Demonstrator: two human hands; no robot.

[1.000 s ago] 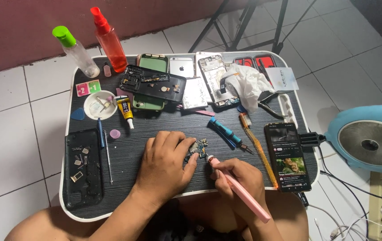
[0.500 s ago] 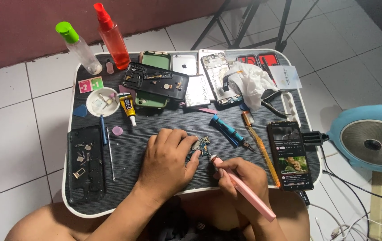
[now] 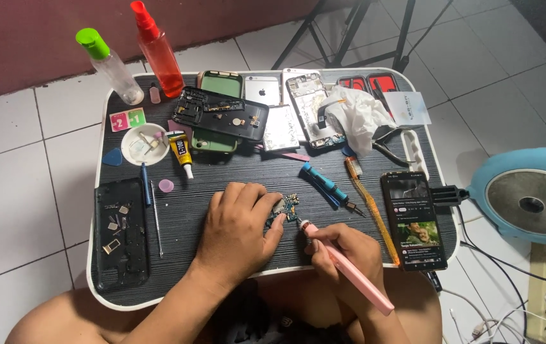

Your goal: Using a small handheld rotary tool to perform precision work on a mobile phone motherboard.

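Since the earlier frame both hands stay almost in the same place; only the view shifted a little. Left hand (image 3: 238, 232) lies flat on the dark worktop (image 3: 234, 172) in the lower centre of the frame, and its fingertips press the small circuit board (image 3: 285, 208), so the grip is narrow on the board's edge. Right hand (image 3: 343, 255) is closed around a pink pen-shaped tool (image 3: 349, 272), whose tip touches the worktop just beside the board. A blue screwdriver (image 3: 325, 185) and a toothbrush (image 3: 367, 200) lie to the right of the board, near a lit phone (image 3: 414, 220).
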